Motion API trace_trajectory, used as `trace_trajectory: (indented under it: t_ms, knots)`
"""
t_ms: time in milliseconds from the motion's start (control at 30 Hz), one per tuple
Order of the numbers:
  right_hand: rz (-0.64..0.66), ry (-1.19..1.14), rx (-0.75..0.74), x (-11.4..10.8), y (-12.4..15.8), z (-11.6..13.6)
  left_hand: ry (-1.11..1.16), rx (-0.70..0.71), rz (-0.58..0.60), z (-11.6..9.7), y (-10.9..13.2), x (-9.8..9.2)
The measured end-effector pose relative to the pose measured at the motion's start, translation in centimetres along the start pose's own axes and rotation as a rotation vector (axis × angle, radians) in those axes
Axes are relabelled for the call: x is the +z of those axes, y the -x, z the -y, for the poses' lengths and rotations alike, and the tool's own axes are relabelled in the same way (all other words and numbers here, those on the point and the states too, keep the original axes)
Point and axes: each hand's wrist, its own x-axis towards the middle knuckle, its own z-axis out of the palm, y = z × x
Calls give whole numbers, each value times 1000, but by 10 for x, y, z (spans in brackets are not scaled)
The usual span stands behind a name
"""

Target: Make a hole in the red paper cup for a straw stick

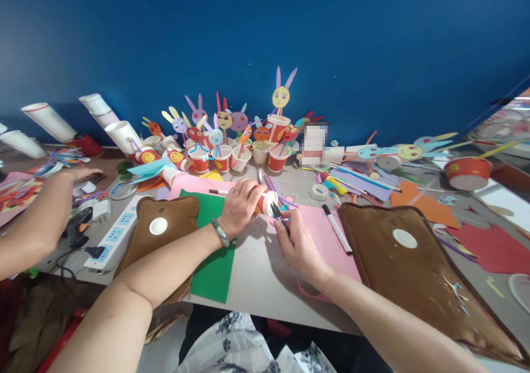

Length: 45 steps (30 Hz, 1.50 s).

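Observation:
My left hand (pixel 239 208) is wrapped around a red and white paper cup (pixel 266 202), which lies on its side above the table with its white end turned to the right. In my right hand (pixel 298 246) is a pair of dark scissors (pixel 280 217), their tips against that white end of the cup. Whether the tips go through the paper is too small to tell. Below my hands lie pink paper (pixel 321 232) and a green sheet (pixel 213 251). A white marker (pixel 337 229) with a black cap rests right of my right hand.
Paper cups with rabbit faces (pixel 215 137) stand along the blue wall. Brown cushion-like bags (pixel 389 251) flank the work area. On the left are a power strip (pixel 114 235) and another person's arm (pixel 39 218). Straws (pixel 364 180) and orange paper (pixel 422 203) lie on the right.

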Motion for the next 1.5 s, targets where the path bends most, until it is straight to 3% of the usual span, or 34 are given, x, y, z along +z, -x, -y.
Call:
trace_trajectory:
  t_ms: [233,600,900,1067,1500]
  knots:
    - [-11,76,-64,-4,-1,2,102,-81,8,-2,0,1]
    - [130,152,-90,-22,-8,4,255,-77,-4,3,-4,1]
    - [118,266,-201,-42,-19,-5,389,-163,99,5,-4,1]
    - [105,377,-269,-52,-23,-5,508,-235,216,4,-6,-1]
    - [91,524,-526,-61,-26,-12,775,-217,302,4,-9,-4]
